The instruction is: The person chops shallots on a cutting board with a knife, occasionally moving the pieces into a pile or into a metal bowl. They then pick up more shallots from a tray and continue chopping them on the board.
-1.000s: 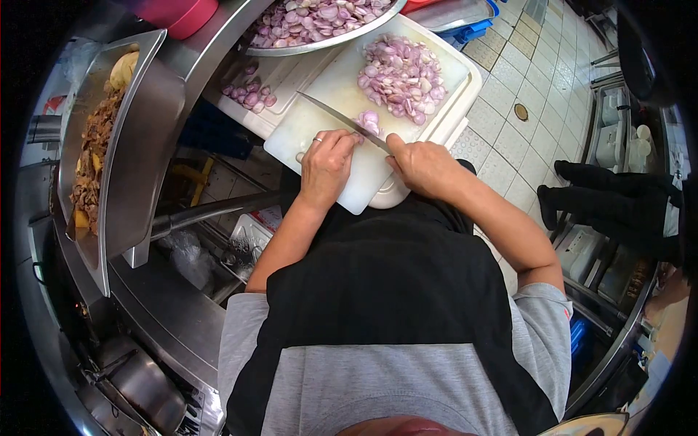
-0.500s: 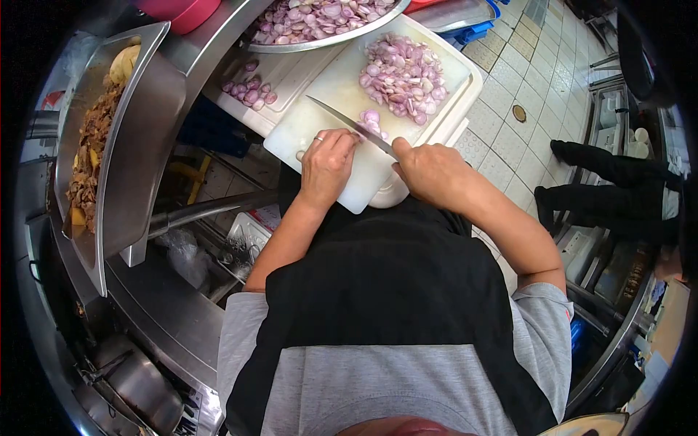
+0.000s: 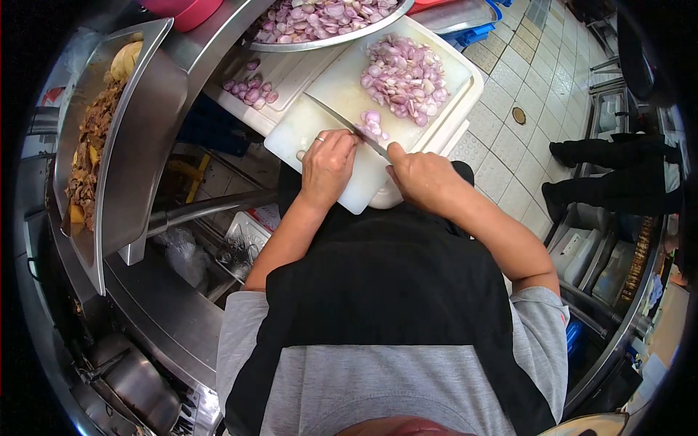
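Note:
My right hand [image 3: 423, 176] is wrapped round the handle of a kitchen knife [image 3: 331, 112], whose blade lies slantwise over a white cutting board [image 3: 349, 190]. Against the near side of the blade, my left hand [image 3: 329, 166] has its fingers curled on a shallot, mostly hidden by the fingertips. A few fresh shallot slices [image 3: 373, 122] lie just beyond the blade. Farther up the board is a large heap of sliced shallots [image 3: 404, 76]. Several whole peeled shallots [image 3: 251, 93] sit on the white surface to the left.
A metal bowl [image 3: 329, 48] full of sliced shallots stands beyond the board. At left, a deep steel pan [image 3: 142, 138] holds cooked brown food. A pink container [image 3: 190, 20] is at the upper left. To the right, a person's dark-trousered legs [image 3: 611, 192] stand on the tiled floor [image 3: 509, 145].
My right hand and the knife have shifted slightly to the left and down. My left hand stays nearly in place. The other person's legs at right have moved a little.

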Demonstrator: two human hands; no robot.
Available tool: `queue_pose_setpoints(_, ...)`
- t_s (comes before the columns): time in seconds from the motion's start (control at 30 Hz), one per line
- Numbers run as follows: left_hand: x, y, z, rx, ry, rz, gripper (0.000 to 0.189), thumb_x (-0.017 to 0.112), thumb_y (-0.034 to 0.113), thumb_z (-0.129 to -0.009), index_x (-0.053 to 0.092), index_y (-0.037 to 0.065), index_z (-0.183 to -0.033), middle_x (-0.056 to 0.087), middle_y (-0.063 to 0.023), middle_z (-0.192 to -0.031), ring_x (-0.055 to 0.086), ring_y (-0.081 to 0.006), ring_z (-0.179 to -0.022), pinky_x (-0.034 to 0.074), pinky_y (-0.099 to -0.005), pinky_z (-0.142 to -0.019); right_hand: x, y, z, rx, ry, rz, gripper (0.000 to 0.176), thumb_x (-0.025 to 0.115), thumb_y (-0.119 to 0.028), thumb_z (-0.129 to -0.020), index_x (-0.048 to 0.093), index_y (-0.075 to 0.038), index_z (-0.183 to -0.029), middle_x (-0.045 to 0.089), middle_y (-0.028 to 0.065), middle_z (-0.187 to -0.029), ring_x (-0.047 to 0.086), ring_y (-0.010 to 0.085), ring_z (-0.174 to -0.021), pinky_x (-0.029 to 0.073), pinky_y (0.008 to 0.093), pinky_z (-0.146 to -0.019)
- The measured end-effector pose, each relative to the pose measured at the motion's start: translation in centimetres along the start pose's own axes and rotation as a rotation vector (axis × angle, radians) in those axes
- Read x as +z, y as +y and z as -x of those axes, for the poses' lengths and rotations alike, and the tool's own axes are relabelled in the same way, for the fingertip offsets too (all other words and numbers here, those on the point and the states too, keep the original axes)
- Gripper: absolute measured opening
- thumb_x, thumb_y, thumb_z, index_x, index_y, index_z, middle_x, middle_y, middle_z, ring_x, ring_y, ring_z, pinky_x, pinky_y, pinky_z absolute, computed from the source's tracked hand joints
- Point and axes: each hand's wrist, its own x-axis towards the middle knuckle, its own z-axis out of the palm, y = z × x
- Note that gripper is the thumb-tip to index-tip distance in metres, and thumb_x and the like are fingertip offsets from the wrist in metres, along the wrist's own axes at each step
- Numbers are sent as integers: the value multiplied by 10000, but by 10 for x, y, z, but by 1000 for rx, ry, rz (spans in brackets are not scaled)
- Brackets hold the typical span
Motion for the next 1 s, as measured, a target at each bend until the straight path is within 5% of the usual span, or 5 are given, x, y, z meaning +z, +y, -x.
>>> queue_pose_setpoints(0.17,0,-1,1,6,3,16,138,722,-12,-748,660,36,-862,676,-94,-894,651,-283,-839,533,-375,-721,7,5,-8,-44,108,-72,267,553,-227,-953,459,18,-1000,643,212,-665,652,422,-642,515,519,-577)
queue_pose_setpoints(0.47,2,-1,3,-11,-4,7,132,718,-6,-743,642,35,-843,665,-92,-897,638,-286,-865,526,-380,-758,-20,-5,9,33,-99,-37,264,553,-219,-950,449,19,-994,646,222,-684,650,432,-670,515,525,-600)
queue_pose_setpoints(0.67,1,1,0,10,25,-13,140,726,-15,-744,667,40,-858,687,-92,-900,658,-278,-851,535,-375,-725,19,9,-12,-4,62,-82,257,543,-223,-952,439,9,-992,643,230,-690,643,434,-667,506,533,-597)
queue_pose_setpoints(0.83,1,1,2,-10,-6,6,146,713,-15,-761,680,32,-895,689,-97,-915,660,-281,-868,534,-378,-759,9,15,-31,-10,35,-83,264,557,-251,-940,498,-12,-1038,670,246,-776,662,429,-759,520,529,-681)
queue_pose_setpoints(1.0,-14,-26,-1,-81,92,69,152,696,-7,-773,690,38,-918,686,-111,-946,654,-308,-888,534,-400,-778,-33,22,-15,-86,129,-60,243,589,-238,-932,498,-16,-973,620,233,-698,626,440,-725,476,533,-653)
